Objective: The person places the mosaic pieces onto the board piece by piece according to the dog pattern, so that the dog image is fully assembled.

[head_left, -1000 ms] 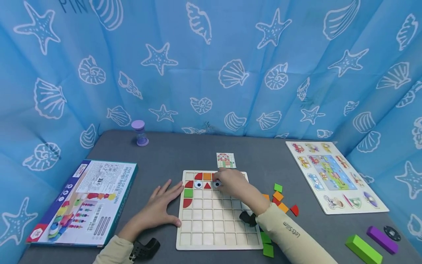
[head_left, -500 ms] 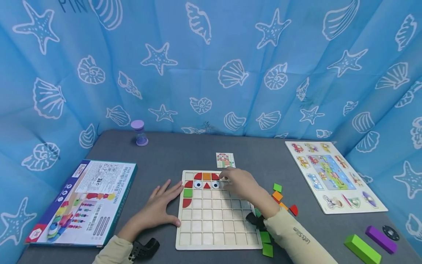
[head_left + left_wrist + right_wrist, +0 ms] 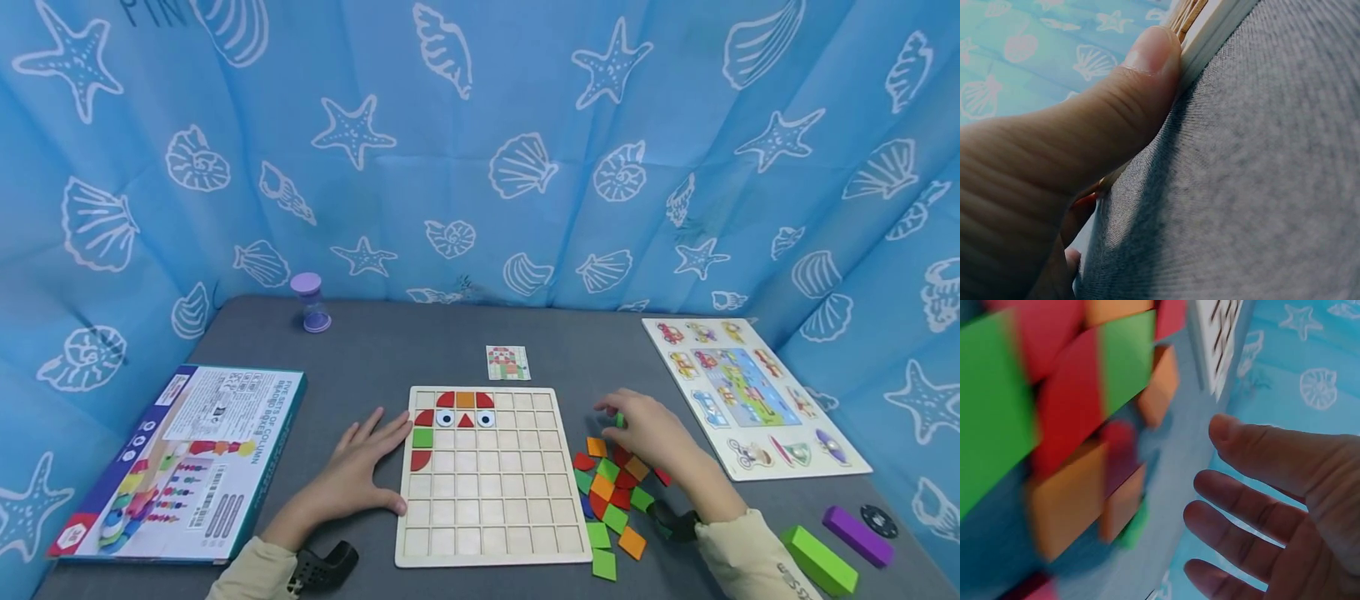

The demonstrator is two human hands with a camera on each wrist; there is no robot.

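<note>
My left hand (image 3: 352,475) rests at the left edge of the wooden grid board (image 3: 495,500), fingers spread, thumb touching its side. Along the board's upper left cells sit red quarter-round tiles (image 3: 422,460), an orange square (image 3: 465,400), a green square (image 3: 423,437), a red triangle (image 3: 466,422) and two eye tiles (image 3: 486,419). Right of the board, my right hand (image 3: 648,429) hovers over the far side of a loose tile pile (image 3: 617,496). Its fingers are apart and hold nothing in the right wrist view. A green tile (image 3: 619,419) shows just beneath them.
A small pattern card (image 3: 508,363) lies behind the board. To the left are a toy box (image 3: 187,458) and a purple sand timer (image 3: 311,302). A picture puzzle board (image 3: 750,400), a green block (image 3: 820,560) and a purple block (image 3: 858,536) lie to the right.
My right hand has let go of the second eye tile, now lying in its cell, and has moved right from the board to the loose tiles. My left hand has stayed put.
</note>
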